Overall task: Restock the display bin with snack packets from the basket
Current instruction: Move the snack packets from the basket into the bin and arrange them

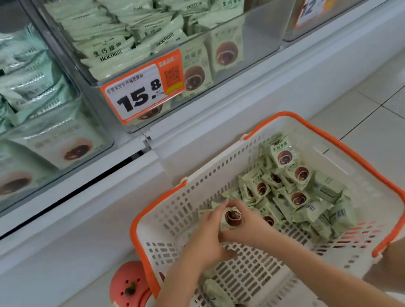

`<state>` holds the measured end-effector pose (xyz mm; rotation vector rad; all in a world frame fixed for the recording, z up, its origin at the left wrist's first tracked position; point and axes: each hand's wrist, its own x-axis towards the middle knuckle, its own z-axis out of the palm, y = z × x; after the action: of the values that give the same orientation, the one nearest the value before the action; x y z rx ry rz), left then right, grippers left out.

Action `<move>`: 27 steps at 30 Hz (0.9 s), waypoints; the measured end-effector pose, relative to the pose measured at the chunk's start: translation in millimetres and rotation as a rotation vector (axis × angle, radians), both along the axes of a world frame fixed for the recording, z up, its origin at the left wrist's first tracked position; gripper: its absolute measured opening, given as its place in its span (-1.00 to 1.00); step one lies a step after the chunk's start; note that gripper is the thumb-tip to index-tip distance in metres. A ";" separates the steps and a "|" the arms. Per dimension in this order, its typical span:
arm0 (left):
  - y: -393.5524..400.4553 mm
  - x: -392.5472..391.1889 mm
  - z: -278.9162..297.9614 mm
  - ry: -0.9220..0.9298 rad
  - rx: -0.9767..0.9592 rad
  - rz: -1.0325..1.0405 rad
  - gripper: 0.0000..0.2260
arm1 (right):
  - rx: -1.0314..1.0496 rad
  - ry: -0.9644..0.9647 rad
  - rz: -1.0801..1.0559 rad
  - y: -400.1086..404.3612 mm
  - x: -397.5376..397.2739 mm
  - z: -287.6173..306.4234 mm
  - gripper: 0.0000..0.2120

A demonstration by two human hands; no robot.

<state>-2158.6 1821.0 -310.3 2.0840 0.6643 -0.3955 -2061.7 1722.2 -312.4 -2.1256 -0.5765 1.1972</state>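
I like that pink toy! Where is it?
The pink toy sits on the floor at lower left of the head view, against the orange-rimmed basket, below the white display counter.

The basket (pixel 389 236) was white with orange rims; the snack packets (pixel 298 198) pale green with brown circles; the price tag (pixel 143 90) orange, white, black-numbered.

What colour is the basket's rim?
Orange, on the white slotted basket; it shows clearly in the head view.
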 end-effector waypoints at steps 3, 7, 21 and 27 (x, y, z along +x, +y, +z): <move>3.9 15.6 35.0 -0.194 0.129 0.055 -0.22 | 0.136 -0.054 0.041 -3.0 15.0 50.3 -0.37; 10.0 38.6 104.9 -0.378 0.175 0.045 -0.31 | 0.321 -0.150 0.108 -19.2 44.4 121.4 -0.39; 21.0 83.4 267.5 -0.610 0.499 -0.101 -0.31 | 0.673 -0.409 0.129 -28.3 126.1 270.6 -0.49; 28.4 99.0 260.8 -0.553 0.503 -0.121 -0.29 | 0.620 -0.287 0.077 -25.5 141.1 267.6 -0.48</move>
<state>-2059.7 1849.5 -49.5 2.5579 0.3194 0.3189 -1920.6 1696.8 -44.8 -1.7469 -1.0145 0.6291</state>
